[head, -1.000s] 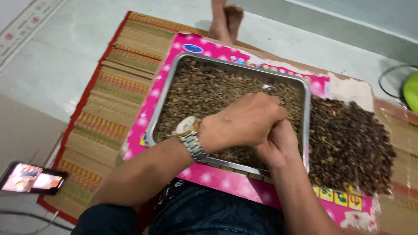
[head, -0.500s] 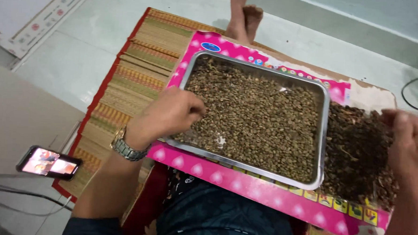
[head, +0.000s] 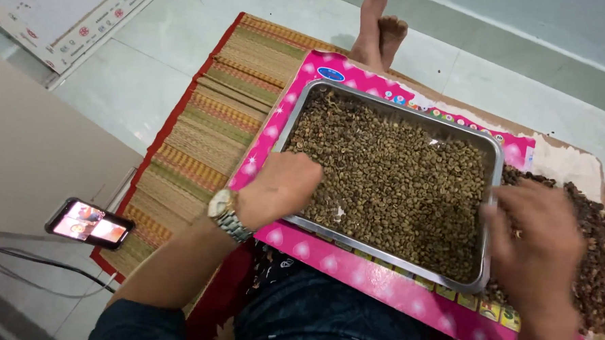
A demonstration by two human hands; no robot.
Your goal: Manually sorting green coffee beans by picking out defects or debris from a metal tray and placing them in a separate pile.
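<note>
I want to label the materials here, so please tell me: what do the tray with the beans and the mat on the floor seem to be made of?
The tray looks like bare metal, probably stainless steel: silver-grey with a shiny rolled rim. The mat looks like woven reed or straw, judging by its fine ribbed weave and dyed stripes, though plastic fibre is possible.

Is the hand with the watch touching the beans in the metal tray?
Touching. The head view shows the left hand reaching over the tray's near-left rim, its fingers resting on the beans.
</note>
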